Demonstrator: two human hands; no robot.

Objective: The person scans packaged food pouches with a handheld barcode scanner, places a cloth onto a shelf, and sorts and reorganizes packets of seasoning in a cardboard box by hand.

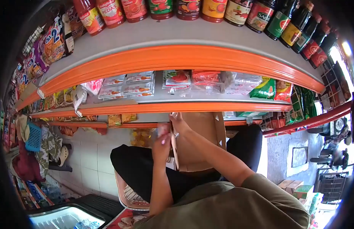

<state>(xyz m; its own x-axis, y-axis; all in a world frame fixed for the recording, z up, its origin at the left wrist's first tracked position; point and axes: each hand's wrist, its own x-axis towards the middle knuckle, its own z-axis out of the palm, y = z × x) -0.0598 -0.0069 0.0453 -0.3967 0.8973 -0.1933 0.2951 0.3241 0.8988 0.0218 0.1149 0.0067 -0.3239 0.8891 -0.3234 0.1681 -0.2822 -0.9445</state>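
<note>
An open brown cardboard box rests between my knees below the shelf edge. My right hand reaches across the box and closes on its left upper edge; the lower shelf partly cuts off the view of the fingertips. A ring shows on that hand. Just left of the box wall, my left hand is closed with its fingers up. Between these fingers is a small pale, reddish thing, too blurred to name.
Sauce bottles line the top shelf. Seasoning packets lie on the shelf below, behind an orange edge strip close above my hands. A pink-white plastic basket stands at lower left. Noodle packs fill the left side.
</note>
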